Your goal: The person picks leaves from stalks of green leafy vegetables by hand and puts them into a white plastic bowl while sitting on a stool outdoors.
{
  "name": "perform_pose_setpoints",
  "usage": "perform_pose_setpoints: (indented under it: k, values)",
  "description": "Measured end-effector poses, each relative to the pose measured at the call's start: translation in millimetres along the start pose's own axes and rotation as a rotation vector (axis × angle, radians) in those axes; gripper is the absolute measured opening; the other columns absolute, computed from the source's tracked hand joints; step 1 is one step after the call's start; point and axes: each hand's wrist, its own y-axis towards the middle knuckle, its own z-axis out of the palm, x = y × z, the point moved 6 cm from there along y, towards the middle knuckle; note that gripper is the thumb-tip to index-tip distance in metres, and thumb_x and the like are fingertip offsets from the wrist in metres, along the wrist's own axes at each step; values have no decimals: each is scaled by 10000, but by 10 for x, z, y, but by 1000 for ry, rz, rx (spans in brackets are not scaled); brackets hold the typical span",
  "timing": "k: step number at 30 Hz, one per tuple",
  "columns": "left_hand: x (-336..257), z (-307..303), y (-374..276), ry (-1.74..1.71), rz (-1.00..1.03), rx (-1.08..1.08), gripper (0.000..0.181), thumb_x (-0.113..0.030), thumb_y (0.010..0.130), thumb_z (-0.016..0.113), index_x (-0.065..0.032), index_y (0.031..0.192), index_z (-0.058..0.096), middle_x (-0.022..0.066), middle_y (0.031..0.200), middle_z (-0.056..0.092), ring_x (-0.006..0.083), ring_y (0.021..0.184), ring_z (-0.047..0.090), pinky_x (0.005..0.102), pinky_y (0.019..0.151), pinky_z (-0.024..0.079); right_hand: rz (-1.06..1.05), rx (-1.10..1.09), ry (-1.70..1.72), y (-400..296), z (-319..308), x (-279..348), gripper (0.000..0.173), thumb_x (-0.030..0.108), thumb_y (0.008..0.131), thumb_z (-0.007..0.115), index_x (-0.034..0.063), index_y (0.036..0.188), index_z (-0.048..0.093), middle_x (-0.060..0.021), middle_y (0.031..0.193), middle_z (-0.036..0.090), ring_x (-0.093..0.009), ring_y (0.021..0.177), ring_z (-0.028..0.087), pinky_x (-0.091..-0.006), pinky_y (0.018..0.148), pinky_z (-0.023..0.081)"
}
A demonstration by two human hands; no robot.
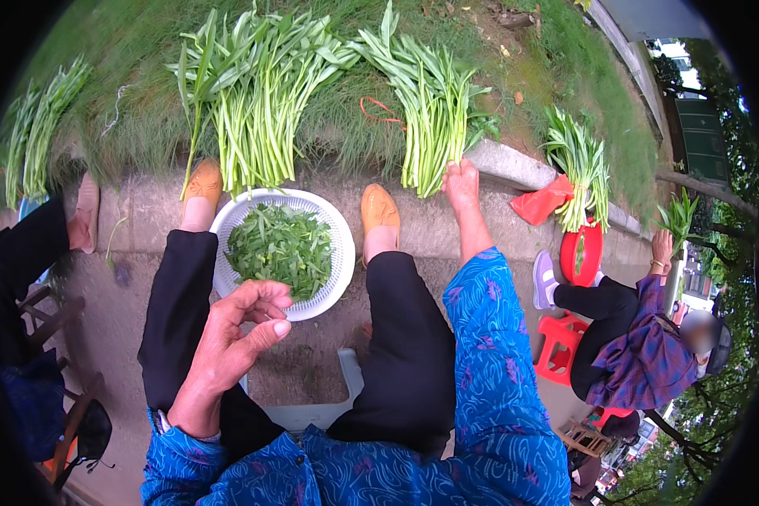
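My left hand (pixel 237 345) hovers over the near edge of a white plastic basket (pixel 348 256), its fingers curled apart from the thumb with nothing between them. Cut green leaves (pixel 284 246) lie in the basket, between my feet. My right hand (pixel 462 183) reaches to the stem ends of a bunch of long-stemmed leafy greens (pixel 427 126) on the grass; its fingertips touch or pinch a stem, but whether they are closed on it cannot be told. A larger bunch of the same greens (pixel 259 120) lies on the grass beyond the basket.
A concrete curb (pixel 506 164) edges the grass. At right, a co-worker (pixel 645 354) holds greens near a red basin (pixel 582 256), a red stool (pixel 560 348) and another bunch (pixel 579 171). Another person's leg (pixel 31 240) and a wooden chair (pixel 69 411) are at left.
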Motion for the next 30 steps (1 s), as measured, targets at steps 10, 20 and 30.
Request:
perform_pose_setpoints:
  k: [10, 20, 30]
  values:
    - [-5, -19, -30, 69, -15, -10, 373, -102, 782, 688, 34, 1110, 576, 77, 993, 619, 149, 881, 556, 289, 824, 451, 89, 3, -720, -32, 132, -44, 338, 328, 840, 571, 29, 993, 613, -235, 1032, 627, -404, 961, 600, -497, 825, 454]
    - [13, -18, -30, 55, -53, -23, 417, -193, 774, 718, 32, 1099, 586, 68, 985, 616, 142, 871, 559, 280, 814, 452, -13, -29, -732, -4, 83, -106, 389, 414, 797, 610, 45, 912, 655, -192, 867, 656, -359, 864, 627, -449, 763, 466]
    - [21, 13, -29, 72, -61, -8, 416, -135, 773, 707, 46, 1123, 575, 80, 981, 615, 146, 873, 552, 277, 811, 448, 78, -297, -114, -133, -212, -137, 403, 372, 872, 537, 2, 1001, 633, -161, 839, 648, -284, 737, 615, -405, 685, 479]
